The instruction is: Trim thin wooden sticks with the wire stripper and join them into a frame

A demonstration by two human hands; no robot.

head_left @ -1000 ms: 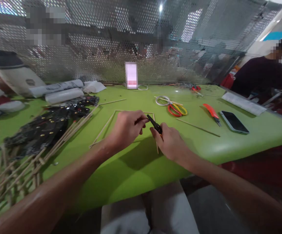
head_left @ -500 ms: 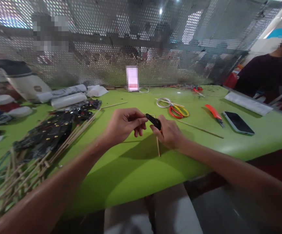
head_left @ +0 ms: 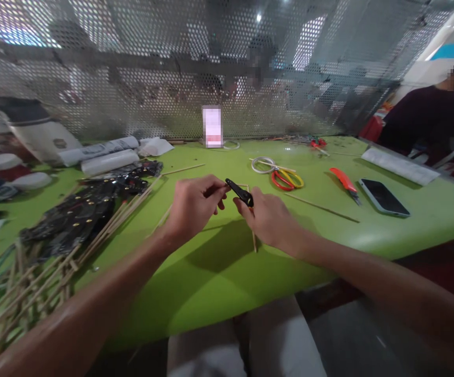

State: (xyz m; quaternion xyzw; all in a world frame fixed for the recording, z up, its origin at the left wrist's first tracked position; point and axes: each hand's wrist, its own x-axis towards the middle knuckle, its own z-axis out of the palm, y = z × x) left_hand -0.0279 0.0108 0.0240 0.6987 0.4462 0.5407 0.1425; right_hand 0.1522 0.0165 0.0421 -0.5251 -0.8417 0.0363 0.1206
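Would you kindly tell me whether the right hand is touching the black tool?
Touching: the head view shows the right hand closed around the black tool, whose tip sticks out.

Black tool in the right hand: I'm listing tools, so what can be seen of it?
The black tool looks like small pliers, with a dark, slim, tapering nose, slightly shiny, perhaps metal. A trace of orange shows at the grip; the right hand closes round it and hides most of the handle. It is held above the green table, nose slanting toward the left hand. Whether it grips anything is unclear.
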